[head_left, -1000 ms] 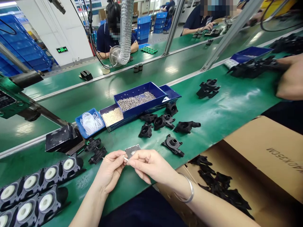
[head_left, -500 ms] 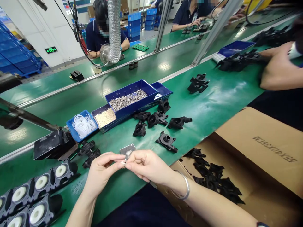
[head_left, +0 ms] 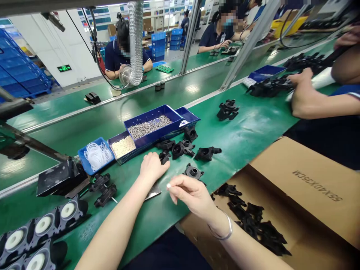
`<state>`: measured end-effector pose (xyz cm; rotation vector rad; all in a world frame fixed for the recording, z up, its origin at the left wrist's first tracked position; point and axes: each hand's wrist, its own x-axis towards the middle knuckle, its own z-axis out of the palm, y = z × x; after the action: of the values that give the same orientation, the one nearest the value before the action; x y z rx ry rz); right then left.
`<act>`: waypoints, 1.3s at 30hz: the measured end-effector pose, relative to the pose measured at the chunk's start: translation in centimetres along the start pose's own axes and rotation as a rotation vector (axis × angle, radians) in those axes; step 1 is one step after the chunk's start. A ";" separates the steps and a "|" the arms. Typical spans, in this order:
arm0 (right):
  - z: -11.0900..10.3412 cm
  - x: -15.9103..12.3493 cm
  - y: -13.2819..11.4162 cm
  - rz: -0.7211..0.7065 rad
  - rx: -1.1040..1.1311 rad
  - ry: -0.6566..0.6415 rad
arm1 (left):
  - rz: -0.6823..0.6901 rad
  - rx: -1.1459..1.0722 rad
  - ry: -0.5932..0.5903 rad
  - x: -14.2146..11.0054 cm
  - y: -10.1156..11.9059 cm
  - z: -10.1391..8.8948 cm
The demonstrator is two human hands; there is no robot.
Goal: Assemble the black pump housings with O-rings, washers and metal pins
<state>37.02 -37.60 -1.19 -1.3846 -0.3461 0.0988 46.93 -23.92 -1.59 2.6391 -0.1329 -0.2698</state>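
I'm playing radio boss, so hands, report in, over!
Left hand at a black housing. Right hand pinching small white piece. More black parts crowd nearby.

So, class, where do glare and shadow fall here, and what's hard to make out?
Head view: glare on the bench and the strip beyond; shadow deepens inside the box; the white bit in the right hand is too small to identify.

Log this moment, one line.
left hand: at black part, grip unclear | right hand: pinching small white piece | bench: metal plate, blue tray of metal pins
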 end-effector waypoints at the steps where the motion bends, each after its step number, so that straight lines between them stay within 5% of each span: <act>1: -0.5 0.3 -0.1 -0.051 -0.054 0.051 | 0.019 -0.004 -0.010 -0.3 -0.2 -0.3; 5: -2.1 1.6 -0.4 -0.203 -0.085 0.171 | 0.173 -0.074 -0.044 -4.2 -1.5 -3.0; 9: -1.2 1.7 0.2 -0.116 0.137 0.017 | 0.281 -0.479 -0.075 -9.1 -3.4 -5.0; 15: 3.2 0.2 1.4 0.049 0.378 -0.074 | -0.063 -1.389 -0.028 -12.8 -6.1 -2.7; 21: 5.4 0.1 0.7 0.249 0.448 -0.105 | -0.382 -1.838 -0.045 -13.5 -4.9 -1.5; 26: 5.1 0.4 -0.1 0.273 0.146 -0.075 | -0.429 -1.869 0.049 -13.5 -4.1 -2.2; 39: 5.6 0.4 0.0 0.138 -0.178 -0.123 | -0.090 -1.401 0.205 -14.2 -5.4 -1.5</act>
<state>35.78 -32.21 -0.28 -1.5819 -0.3689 0.2732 33.70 -16.51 -0.43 1.2611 0.1911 -0.0546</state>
